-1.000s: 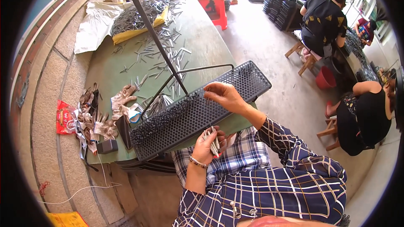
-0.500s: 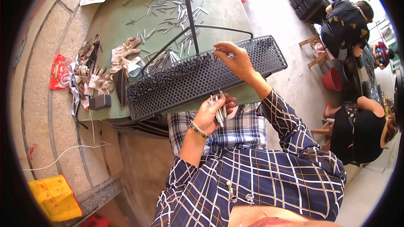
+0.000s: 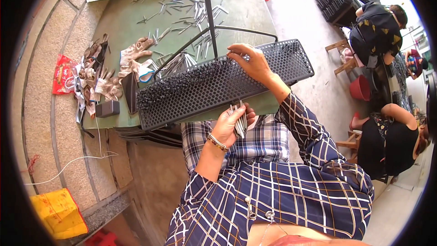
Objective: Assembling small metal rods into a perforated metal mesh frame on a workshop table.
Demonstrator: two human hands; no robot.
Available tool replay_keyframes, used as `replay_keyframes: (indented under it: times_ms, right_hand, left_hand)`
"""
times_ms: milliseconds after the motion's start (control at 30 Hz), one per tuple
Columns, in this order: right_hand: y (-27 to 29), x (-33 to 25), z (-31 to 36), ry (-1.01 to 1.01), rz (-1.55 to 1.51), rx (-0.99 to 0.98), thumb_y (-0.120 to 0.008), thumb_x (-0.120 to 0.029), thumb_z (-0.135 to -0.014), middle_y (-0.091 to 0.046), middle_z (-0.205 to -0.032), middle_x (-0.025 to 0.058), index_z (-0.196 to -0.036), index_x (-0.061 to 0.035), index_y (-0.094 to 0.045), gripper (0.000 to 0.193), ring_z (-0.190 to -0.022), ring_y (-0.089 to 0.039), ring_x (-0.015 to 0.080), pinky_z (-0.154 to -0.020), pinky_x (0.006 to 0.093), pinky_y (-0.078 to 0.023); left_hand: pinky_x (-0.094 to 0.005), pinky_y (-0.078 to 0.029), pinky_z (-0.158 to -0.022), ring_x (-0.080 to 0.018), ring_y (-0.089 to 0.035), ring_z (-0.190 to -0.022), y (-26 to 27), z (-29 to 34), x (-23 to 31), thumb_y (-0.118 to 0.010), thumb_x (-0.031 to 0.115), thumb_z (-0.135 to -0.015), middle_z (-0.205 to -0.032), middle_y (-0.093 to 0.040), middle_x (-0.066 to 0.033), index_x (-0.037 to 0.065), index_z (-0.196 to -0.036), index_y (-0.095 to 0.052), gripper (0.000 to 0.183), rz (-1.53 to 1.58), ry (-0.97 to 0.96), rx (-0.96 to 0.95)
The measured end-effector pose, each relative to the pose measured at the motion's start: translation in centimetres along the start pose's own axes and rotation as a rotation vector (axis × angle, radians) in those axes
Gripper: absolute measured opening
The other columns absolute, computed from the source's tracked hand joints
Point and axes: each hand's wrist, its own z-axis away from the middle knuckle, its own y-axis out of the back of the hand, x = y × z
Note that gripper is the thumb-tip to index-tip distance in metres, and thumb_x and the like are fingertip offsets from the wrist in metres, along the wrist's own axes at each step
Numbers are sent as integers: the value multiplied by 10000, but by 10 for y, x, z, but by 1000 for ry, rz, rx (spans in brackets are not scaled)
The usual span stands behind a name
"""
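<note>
A long black perforated panel [image 3: 195, 99] lies tilted across the near part of the green table, in front of me. Black bristly pieces [image 3: 175, 83] crowd its far left holes, while the right part shows bare holes. Below the panel's near edge my left hand [image 3: 231, 124] is closed round a bunch of thin silvery metal strips [image 3: 240, 120]. Over the panel's far edge, by the end of the bristly row, my right hand [image 3: 251, 62] pinches with its fingertips. Whatever is between them is too small to make out.
Loose metal strips [image 3: 196, 10] are scattered over the green table [image 3: 116, 23]. A black metal frame [image 3: 208, 7] rises behind the panel. Work gloves [image 3: 135, 53] and a dark box [image 3: 108, 108] lie at the left. Two people [image 3: 387, 141] sit at the right near a red bucket [image 3: 359, 87].
My right hand has moved slightly left and its fingertips have come down toward the panel's far edge. My left hand, with the strips, has barely shifted.
</note>
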Motion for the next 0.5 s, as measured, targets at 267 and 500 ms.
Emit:
replay_keyframes:
  times_ms: [267, 500]
  right_hand:
    - [4, 1, 0, 65, 32, -61, -639, -139, -839, -659, -897, 117, -1016, -53, -631, 197, -825, -645, 253, -728, 329, -501]
    - [4, 3, 2, 46, 31, -78, -624, -137, -848, -656, -914, 127, -1016, -49, -629, 190, -852, -635, 272, -740, 342, -495]
  left_hand:
    - [-292, -553, -747, -188, -645, -816, -1, 0, 0, -533, 137, -931, -936, -633, -119, -18, -1076, -560, 214, -14, 28, -5]
    - [-317, -560, -747, -210, -650, -833, 2, -2, -1, -523, 118, -931, -918, -633, -121, -12, -1057, -557, 184, -2, 32, -7]
